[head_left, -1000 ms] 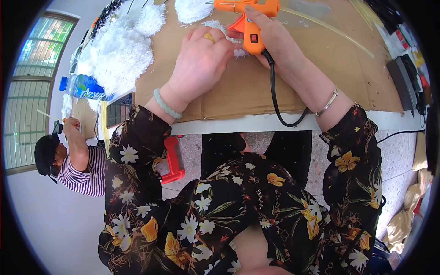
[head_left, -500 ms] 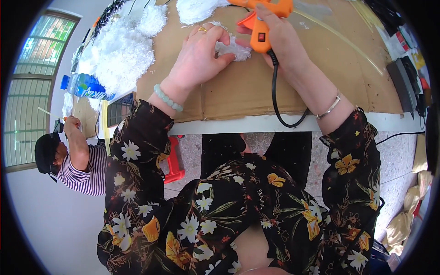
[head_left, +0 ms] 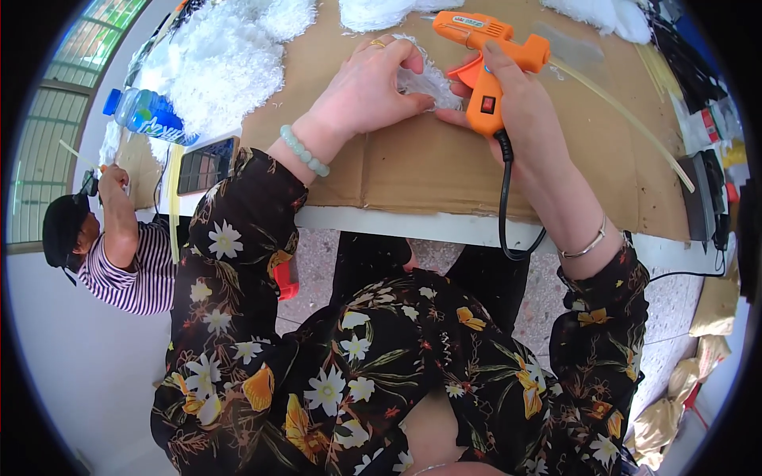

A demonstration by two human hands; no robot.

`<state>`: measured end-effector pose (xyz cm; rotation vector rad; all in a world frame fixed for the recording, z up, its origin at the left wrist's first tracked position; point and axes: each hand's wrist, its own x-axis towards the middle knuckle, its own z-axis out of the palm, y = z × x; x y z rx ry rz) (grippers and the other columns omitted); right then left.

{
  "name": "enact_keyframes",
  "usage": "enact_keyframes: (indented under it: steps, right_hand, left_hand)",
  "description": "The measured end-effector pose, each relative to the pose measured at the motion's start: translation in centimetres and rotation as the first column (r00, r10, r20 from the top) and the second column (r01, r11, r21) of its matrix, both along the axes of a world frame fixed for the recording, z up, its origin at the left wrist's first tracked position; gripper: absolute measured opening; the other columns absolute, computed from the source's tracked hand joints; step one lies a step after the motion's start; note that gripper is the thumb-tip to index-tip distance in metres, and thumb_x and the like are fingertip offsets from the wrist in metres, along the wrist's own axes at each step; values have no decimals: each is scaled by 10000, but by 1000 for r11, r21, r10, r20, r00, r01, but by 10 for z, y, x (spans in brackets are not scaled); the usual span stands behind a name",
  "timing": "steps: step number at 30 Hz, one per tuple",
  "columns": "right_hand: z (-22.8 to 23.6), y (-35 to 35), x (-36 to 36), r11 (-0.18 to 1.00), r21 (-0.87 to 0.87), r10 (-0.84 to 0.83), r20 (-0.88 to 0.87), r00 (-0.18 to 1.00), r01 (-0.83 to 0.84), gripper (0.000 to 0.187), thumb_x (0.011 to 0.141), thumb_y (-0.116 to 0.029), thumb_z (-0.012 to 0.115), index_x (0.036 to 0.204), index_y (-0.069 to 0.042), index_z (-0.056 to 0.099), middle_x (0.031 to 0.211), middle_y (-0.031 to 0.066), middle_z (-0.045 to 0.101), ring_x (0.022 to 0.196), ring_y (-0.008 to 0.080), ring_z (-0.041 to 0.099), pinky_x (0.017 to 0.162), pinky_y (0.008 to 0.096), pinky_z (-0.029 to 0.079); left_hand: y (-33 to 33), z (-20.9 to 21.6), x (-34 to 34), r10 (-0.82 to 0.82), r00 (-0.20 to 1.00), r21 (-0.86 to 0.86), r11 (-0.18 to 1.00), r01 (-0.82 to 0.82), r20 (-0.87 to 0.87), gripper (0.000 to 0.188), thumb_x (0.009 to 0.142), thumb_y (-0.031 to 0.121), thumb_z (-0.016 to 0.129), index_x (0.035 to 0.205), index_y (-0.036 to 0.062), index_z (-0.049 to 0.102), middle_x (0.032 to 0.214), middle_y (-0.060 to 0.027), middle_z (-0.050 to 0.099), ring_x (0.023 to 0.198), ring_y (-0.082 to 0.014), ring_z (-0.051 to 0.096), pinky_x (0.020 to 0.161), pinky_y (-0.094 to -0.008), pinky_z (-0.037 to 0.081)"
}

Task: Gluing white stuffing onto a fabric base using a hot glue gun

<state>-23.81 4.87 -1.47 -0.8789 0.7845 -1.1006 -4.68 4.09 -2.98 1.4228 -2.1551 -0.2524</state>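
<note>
My right hand (head_left: 532, 119) is wrapped round the grip of an orange glue gun (head_left: 486, 109), its nozzle pointing up and left above the cardboard. A long pale glue stick (head_left: 627, 116) sticks out of the gun's back end. My left hand (head_left: 357, 97) curls over a small white shaggy piece (head_left: 432, 81) lying on the cardboard, thumb and fingers at its left and near edges. The fingertips are partly hidden. One fingertip of my right hand reaches close to the piece's near right side.
Brown cardboard (head_left: 444, 174) covers the table. White shaggy material (head_left: 218, 71) is heaped at left, beside a blue-capped bottle (head_left: 151, 115) and a phone (head_left: 208, 165). The gun's black cord (head_left: 503, 214) loops over the near edge. A person in stripes (head_left: 131, 270) works at left.
The view has shifted, with table things now further right in it. The glue gun appears lower and further right, wholly in view. My left hand stays at the white shaggy piece.
</note>
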Motion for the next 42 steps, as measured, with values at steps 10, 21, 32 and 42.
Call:
enact_keyframes:
  steps: [10,21,32,42]
  right_hand:
    - [-10,-13,-3,998,-32,50,-52,997,-52,341,962,-306,478,1071,16,492,930,94,533,889,169,586,749,383,588]
    - [-15,-20,-1,993,-100,50,-102,993,-60,364,956,-306,491,1108,24,469,914,92,541,840,165,595,721,353,590]
    - [-18,-25,-2,994,-75,74,-82,994,-80,391,942,-321,516,1145,10,472,958,89,562,842,154,586,719,326,583]
    - [-13,-26,-10,991,-131,15,-158,987,-36,424,932,-398,521,1135,-26,519,904,72,614,713,169,671,547,218,501]
  left_hand:
    - [1,-1,3,-9,1000,-60,998,9,5,427,651,268,773,982,83,576,958,-107,591,963,-297,532,855,-384,432]
    - [14,6,31,-85,996,-343,935,90,29,164,734,29,664,894,47,637,981,-82,618,963,-305,568,829,-392,455]
    - [18,7,14,-40,838,-500,787,362,544,140,688,130,641,828,118,648,985,-3,593,1081,-223,520,971,-498,368]
    - [9,5,-5,-121,888,-510,781,361,444,70,702,98,658,753,85,612,940,-16,598,1004,-212,542,963,-460,370]
